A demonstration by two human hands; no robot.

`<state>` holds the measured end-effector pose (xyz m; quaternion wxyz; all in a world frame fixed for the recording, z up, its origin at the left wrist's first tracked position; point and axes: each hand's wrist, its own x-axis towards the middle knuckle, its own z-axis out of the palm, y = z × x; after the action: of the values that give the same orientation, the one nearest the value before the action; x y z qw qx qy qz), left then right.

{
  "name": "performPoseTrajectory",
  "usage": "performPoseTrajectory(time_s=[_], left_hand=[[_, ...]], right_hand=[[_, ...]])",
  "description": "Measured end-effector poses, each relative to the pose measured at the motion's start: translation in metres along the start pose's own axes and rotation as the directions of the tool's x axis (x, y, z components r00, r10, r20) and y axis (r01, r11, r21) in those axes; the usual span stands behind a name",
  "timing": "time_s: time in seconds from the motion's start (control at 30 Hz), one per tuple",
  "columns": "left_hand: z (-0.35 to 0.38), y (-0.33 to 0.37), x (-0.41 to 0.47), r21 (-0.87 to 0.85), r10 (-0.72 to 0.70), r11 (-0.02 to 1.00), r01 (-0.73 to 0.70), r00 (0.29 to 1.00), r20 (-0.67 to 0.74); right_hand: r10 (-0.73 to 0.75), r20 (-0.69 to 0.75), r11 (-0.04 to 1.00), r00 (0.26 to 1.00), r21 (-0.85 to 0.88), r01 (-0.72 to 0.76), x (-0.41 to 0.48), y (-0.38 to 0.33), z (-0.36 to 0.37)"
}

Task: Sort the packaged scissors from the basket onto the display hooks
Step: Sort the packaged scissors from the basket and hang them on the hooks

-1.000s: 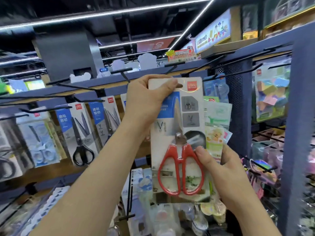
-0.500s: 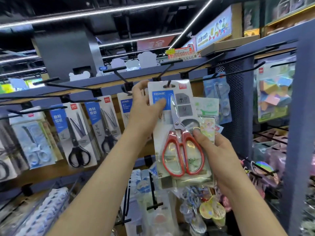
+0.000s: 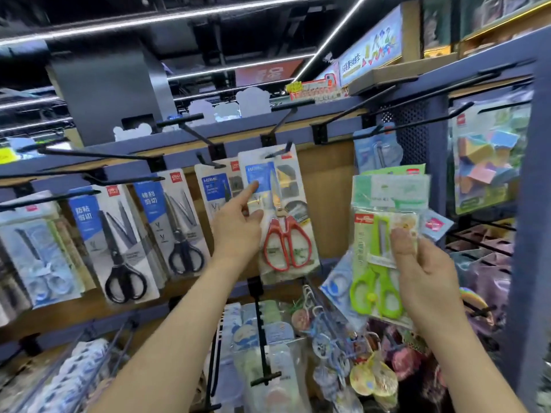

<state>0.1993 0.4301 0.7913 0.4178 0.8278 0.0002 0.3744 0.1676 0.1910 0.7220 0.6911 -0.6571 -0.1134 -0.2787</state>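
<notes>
Beyond both hands stands the blue display rack (image 3: 337,122), its black hooks carrying black-handled scissor packs (image 3: 119,242) off to the left of the left hand. The red-handled scissors pack (image 3: 280,216) hangs on a hook (image 3: 278,152) directly in front of the left hand (image 3: 238,231), whose loose, spread fingers touch the card's left side without gripping it. The right hand (image 3: 423,272) pinches a fanned bunch of packs, green-handled scissors (image 3: 377,272) foremost, thumb pressed on the front.

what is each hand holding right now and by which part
The right hand holds a stack of packs, green scissors pack in front, pinched at mid-height on its right side. The left hand holds nothing; its open fingers touch the hung red scissors pack.
</notes>
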Motion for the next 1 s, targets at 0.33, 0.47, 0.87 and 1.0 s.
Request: performPoseTrajectory(time_s=[0.33,0.47,0.87,1.0], left_hand=[[0.012,0.003,0.005,0.365,0.089,0.928,-0.068,0.995,-0.04],[0.0,0.047,-0.054,0.047,0.153,0.986,-0.158,0.983,0.099],[-0.038,0.037,-0.136,-0.398,-0.215,0.886,0.239,0.971,0.103],[-0.06,0.022,-0.148,-0.533,-0.344,0.789,0.305,0.939,0.028]], right_hand=[[0.151,0.131,0.924,0.98,0.333,-0.187,-0.014,-0.014,0.003],[0.136,0.168,0.901,0.976,0.389,-0.192,-0.021,-0.026,0.011],[0.108,0.331,0.9,0.937,0.367,-0.234,-0.059,-0.043,0.068],[0.124,0.438,0.876,0.89,0.373,-0.306,-0.071,-0.047,0.09]])
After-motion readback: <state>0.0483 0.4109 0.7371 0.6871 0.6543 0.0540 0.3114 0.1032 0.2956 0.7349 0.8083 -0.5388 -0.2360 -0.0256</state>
